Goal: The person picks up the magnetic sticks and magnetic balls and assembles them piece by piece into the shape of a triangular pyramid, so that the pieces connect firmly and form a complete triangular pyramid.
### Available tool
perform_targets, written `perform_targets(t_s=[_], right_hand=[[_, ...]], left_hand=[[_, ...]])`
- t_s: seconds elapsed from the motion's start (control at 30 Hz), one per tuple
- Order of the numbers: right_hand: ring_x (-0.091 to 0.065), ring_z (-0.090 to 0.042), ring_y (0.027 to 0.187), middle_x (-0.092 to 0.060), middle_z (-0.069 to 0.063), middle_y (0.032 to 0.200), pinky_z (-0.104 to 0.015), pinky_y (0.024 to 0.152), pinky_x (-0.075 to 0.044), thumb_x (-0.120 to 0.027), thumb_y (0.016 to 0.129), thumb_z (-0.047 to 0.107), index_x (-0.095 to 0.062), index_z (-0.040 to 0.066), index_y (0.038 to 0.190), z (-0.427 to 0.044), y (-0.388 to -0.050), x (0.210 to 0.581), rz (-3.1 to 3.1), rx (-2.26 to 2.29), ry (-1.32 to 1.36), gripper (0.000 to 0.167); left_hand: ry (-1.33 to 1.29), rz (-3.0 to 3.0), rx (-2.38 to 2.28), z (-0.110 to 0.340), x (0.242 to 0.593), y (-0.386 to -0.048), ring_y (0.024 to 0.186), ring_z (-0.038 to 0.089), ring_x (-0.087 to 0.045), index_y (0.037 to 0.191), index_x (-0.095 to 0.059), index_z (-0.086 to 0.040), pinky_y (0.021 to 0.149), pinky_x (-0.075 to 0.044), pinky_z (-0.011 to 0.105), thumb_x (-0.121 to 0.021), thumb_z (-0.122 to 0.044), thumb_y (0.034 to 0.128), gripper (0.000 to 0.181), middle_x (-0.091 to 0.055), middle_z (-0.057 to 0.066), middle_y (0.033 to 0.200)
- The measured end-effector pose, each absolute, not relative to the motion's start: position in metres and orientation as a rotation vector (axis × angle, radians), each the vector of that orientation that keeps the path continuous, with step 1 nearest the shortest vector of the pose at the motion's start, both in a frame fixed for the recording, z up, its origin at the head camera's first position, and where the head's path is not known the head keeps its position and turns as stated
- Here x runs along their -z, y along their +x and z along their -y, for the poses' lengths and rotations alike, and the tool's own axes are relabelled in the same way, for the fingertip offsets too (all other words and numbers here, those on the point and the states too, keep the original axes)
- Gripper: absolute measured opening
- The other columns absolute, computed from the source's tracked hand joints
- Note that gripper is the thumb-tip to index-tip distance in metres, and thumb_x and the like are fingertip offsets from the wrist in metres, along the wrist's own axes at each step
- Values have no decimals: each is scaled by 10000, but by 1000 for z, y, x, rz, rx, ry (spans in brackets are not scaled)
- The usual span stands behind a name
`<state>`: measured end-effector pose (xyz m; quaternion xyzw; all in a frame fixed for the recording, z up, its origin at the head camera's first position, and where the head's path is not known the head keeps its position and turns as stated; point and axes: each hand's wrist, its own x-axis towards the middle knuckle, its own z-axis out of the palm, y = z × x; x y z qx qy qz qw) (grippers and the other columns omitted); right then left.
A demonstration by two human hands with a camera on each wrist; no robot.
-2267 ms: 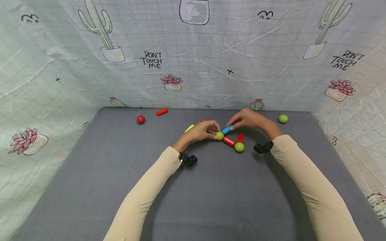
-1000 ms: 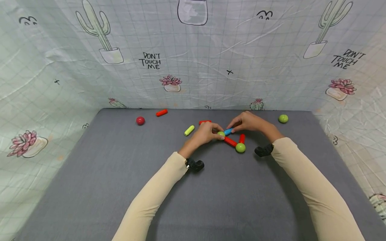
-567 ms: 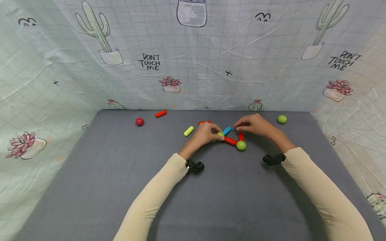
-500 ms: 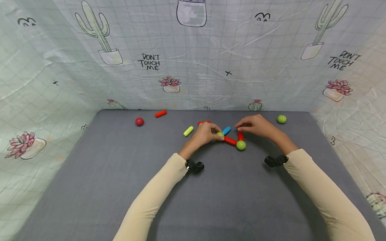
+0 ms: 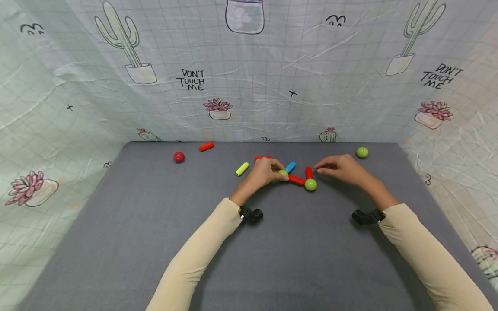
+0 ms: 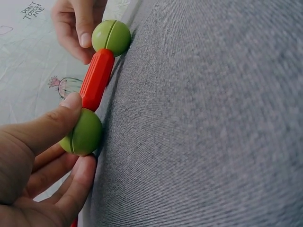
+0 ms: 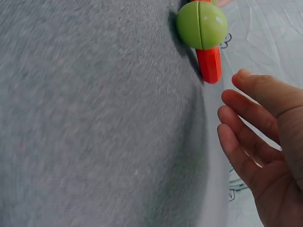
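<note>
left hand (image 5: 263,172) pinches a green ball (image 6: 90,131), seemingly joining the blue rod (image 5: 291,166); right hand (image 5: 345,168), loosely spread, likely must fetch the yellow-green rod (image 5: 242,169).

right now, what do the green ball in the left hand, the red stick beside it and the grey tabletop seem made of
Green ball: plastic or painted wood, perhaps; smooth, faint sheen, one groove.
Red stick: probably plastic, maybe painted wood; satin, ridged sides.
Grey tabletop: likely cloth-covered; matte, fine woven texture.
</note>
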<state>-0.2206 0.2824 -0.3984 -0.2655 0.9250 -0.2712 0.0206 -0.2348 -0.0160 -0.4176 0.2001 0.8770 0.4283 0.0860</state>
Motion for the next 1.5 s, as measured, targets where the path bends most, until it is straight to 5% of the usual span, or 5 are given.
perform_targets(t_s=[0.73,1.13,1.5], right_hand=[[-715,-163,936,-766,-10,1078,-277,760,-576,-757,942,247,-783,145,1141,-294,-198,407,-2865,943,-756,225],[-709,-123,797,-758,13,905,-246,683,-554,-842,856,221,-769,98,1102,-275,-195,415,-2876,1023,-763,284],[-694,-94,791,-751,23,902,-230,685,-544,-849,847,224,-772,129,1079,-270,-194,421,-2898,1065,-760,263]], left_hand=[[550,-2691,-1229,5,414,-228,690,92,-593,978,-739,-87,587,-471,196,-875,-274,828,275,-694,8,865],[549,-2691,-1212,1,415,-223,663,113,-578,986,-672,-75,575,-470,214,-829,-302,877,296,-644,22,823],[794,-2783,-1112,48,387,-244,1057,249,-683,1228,-664,19,908,-562,345,-660,-129,1003,269,-696,138,1184]])
